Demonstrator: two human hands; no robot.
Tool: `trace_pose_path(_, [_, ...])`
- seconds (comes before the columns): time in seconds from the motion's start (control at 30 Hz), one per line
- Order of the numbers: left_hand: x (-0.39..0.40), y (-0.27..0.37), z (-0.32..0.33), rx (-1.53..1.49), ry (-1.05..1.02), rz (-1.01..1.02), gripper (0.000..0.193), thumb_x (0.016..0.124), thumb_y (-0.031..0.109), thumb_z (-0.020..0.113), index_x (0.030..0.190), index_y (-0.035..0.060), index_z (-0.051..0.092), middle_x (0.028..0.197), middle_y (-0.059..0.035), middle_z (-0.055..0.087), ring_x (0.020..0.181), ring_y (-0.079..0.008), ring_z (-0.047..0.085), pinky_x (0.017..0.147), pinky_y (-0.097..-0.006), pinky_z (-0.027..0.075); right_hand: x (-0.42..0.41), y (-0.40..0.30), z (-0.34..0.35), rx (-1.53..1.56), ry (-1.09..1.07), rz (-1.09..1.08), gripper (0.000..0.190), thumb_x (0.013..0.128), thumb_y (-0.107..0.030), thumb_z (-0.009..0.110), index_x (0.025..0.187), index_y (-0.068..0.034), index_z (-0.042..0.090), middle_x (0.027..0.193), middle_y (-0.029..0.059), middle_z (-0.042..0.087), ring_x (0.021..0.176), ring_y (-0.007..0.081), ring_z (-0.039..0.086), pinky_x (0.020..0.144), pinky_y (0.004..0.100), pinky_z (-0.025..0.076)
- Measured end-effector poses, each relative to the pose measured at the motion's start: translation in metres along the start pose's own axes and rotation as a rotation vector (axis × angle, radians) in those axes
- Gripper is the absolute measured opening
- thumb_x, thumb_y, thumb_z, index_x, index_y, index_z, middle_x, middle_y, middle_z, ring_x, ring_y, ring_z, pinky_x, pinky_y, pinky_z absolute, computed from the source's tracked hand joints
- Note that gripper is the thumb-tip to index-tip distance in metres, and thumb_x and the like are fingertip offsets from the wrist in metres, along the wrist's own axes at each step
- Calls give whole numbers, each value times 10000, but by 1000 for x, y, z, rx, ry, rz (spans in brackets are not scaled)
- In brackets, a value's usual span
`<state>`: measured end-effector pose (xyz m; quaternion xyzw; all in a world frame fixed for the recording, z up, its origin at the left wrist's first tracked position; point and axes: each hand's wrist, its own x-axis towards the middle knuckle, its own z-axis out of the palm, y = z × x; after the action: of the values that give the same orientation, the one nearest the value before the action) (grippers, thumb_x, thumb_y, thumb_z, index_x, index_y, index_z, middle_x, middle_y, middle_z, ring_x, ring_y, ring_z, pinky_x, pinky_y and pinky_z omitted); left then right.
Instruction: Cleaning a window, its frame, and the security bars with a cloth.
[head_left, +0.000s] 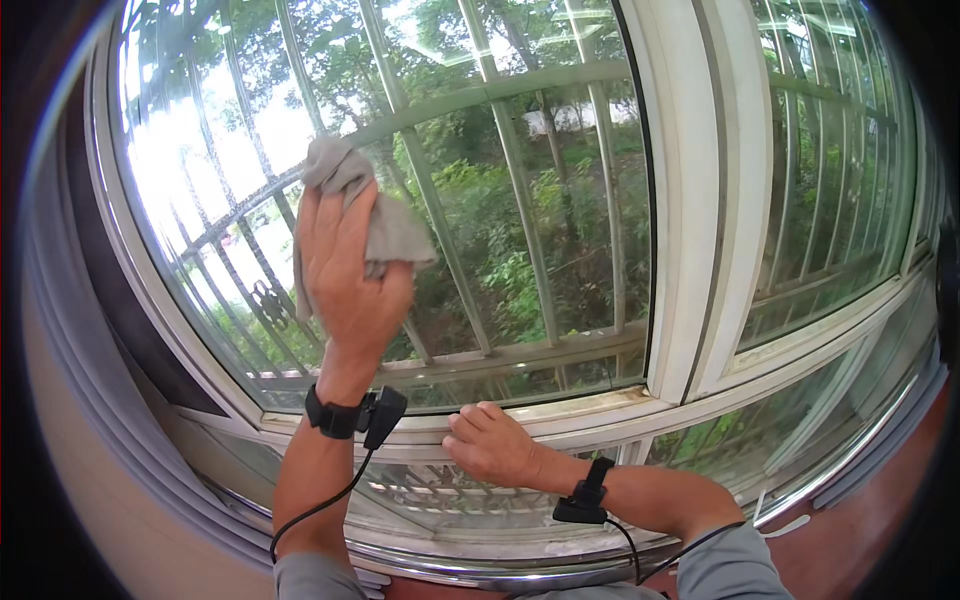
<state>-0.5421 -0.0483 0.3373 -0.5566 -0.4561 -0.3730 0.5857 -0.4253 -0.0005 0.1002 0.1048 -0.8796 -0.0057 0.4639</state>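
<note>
My left hand (352, 277) presses a grey cloth (401, 229) flat against the window pane (480, 217), left of its middle; part of the cloth is bunched above the fingertips and part hangs out to the right. Lower down, my right hand (491, 444) rests with curled fingers on the bottom rail of the white window frame (592, 411). No object shows in it, though its palm side is hidden. Each wrist wears a black strap with a small black device and a cable.
Metal security bars (517, 217) stand beyond the glass, with trees behind. A second window panel (825, 187) is at the right. Grey-blue curtains (97, 420) hang at the left. A shiny metal rail (480, 576) curves along below the window, and lower panes lie beneath the frame.
</note>
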Motion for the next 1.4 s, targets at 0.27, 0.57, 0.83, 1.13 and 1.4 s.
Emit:
trace_pose_path(0.27, [45, 64, 36, -163, -53, 200, 532, 727, -4, 695, 1257, 45, 687, 1371, -185, 634, 1384, -428, 489, 1153, -515, 372, -15, -7, -10, -4, -58, 55, 186, 777, -170, 654, 903, -39, 694, 1167, 155, 607, 1149, 313, 539, 1020, 435, 413])
trace_pose_path(0.57, [29, 138, 63, -545, -242, 330, 525, 672, 28, 727, 1193, -3, 671, 1336, -190, 602, 1391, -411, 449, 1202, -529, 320, -37, 4, 17, 112, -22, 63, 239, 778, -120, 684, 990, -10, 682, 1131, 146, 622, 1160, 342, 561, 1007, 506, 445])
trace_pose_path(0.83, [-18, 130, 57, -534, -291, 444, 336, 739, 139, 643, 1042, -6, 657, 1249, -172, 618, 1327, -391, 487, 1177, -538, 342, -11, -9, -20, 269, -223, 293, 331, 857, -132, 647, 1160, -1, 631, 1159, 191, 634, 1175, 396, 561, 1026, 505, 441])
trace_pose_path(1.13, [-75, 79, 15, -349, -466, 652, 233, 762, 177, 655, 979, 109, 708, 1270, -34, 634, 1391, -280, 451, 1230, -478, 290, -23, -10, -12, -56, -122, 103, 306, 750, -125, 700, 1049, -62, 700, 1199, 134, 629, 1194, 343, 565, 1071, 522, 409])
trace_pose_path(1.4, [-138, 0, -27, -360, -511, 577, 167, 786, 160, 664, 952, 143, 666, 1224, -14, 638, 1345, -271, 501, 1187, -453, 366, -23, -14, -5, -95, -101, 116, 233, 717, -79, 763, 938, -112, 696, 1177, 116, 628, 1143, 335, 577, 960, 469, 468])
